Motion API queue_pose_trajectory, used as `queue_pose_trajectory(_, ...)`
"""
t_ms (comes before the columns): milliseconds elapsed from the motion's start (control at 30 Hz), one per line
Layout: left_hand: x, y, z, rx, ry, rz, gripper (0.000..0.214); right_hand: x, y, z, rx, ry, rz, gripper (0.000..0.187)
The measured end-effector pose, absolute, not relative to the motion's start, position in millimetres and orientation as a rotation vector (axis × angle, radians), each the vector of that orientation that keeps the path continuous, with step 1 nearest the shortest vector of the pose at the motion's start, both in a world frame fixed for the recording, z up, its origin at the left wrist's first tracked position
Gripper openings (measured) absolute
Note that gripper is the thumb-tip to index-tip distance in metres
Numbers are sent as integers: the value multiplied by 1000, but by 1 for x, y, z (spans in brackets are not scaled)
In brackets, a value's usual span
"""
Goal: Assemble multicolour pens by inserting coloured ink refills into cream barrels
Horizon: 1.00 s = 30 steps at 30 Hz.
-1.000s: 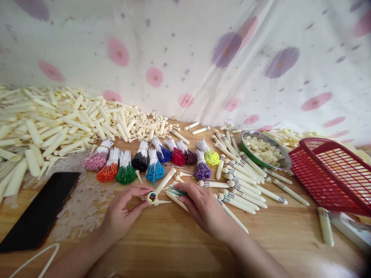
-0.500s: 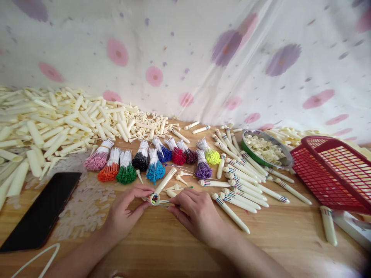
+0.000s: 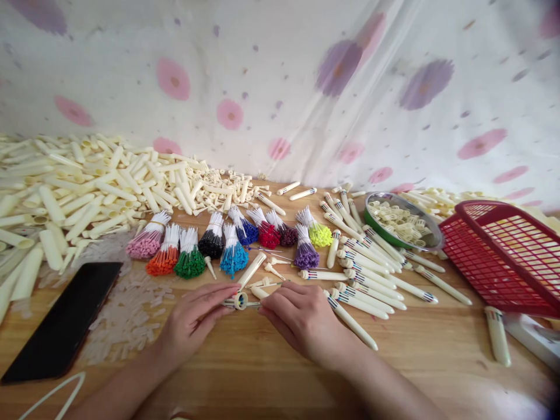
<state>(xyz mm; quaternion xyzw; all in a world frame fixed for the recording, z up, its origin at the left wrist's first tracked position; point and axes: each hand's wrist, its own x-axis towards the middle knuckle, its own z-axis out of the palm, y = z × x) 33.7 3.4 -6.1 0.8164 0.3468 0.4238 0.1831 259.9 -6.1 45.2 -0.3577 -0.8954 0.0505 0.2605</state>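
Note:
My left hand pinches a small cream pen barrel piece with its round open end facing me, low over the wooden table. My right hand is closed in a pinch on thin refills whose tips meet that barrel's opening. Just beyond my hands lie a cream pen shell and small loose tips. Bundles of coloured refills stand in a row behind them: pink, orange, green, black, blue, red, purple, yellow.
A big heap of cream pen shells fills the left. Assembled multicolour pens lie at the right, by a green bowl of small parts and a red basket. A black phone lies at left.
My right hand has moved left from the table to the barrel and brought thin refills to its opening. My left hand has lowered and turned the barrel slightly.

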Motion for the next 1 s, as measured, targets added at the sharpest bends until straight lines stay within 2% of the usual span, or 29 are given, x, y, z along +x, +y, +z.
queue_pose_trajectory(200,31,3,-13,2435,862,1109,45,262,-7,46,-967,-2428,111,27)
queue_pose_trajectory(400,31,2,-16,2483,825,1058,49,261,-8,44,-967,-2428,106,27)
queue_pose_trajectory(667,37,3,-2,2400,900,1206,35,263,-6,52,-916,-2410,109,20)
queue_pose_trajectory(1000,38,0,-10,1950,897,1253,20,263,-10,56,-903,-2434,144,19)
